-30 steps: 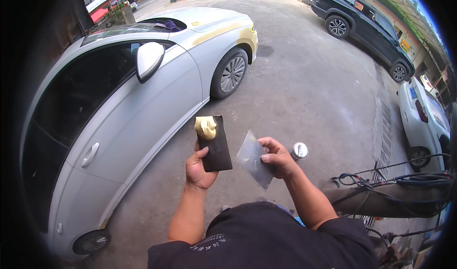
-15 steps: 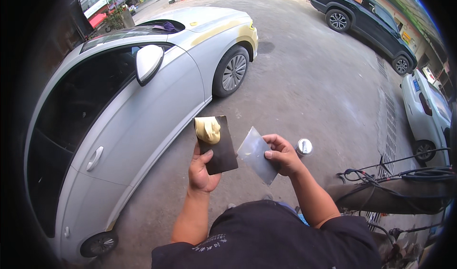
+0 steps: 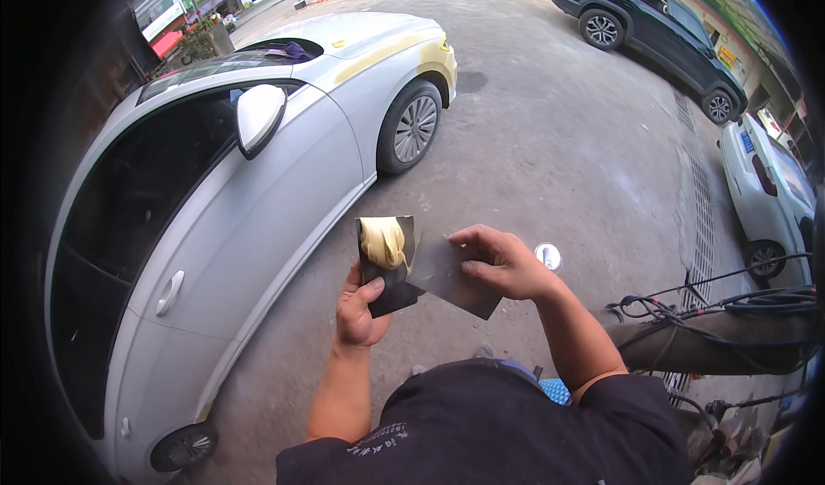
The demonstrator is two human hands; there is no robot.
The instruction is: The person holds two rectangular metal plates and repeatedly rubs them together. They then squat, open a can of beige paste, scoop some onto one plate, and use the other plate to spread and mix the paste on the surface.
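Observation:
My left hand (image 3: 359, 317) grips a dark flat board (image 3: 395, 294) from below, thumb on its face. A thick lump of pale yellow putty (image 3: 381, 241) clings to the board's upper part. In my right hand (image 3: 509, 263) is a thin, see-through flexible spreader (image 3: 454, 280), pinched between thumb and fingers. Its left edge overlaps the board's right side, beside the putty. A strand of putty reaches toward that edge; the exact contact is hard to make out.
On my left stands a white car (image 3: 266, 214) with yellowish patches (image 3: 378, 58) on its front fender. A round can (image 3: 547, 257) sits on the ground beyond my right hand. Cables (image 3: 679, 317) drape over a thick pole at right. A dark SUV (image 3: 649, 34) and another white car (image 3: 769, 180) are parked farther right.
The spreader has moved left from beside the board to overlap it, and has turned. The putty's shape has changed, with a strand now drawn toward the spreader.

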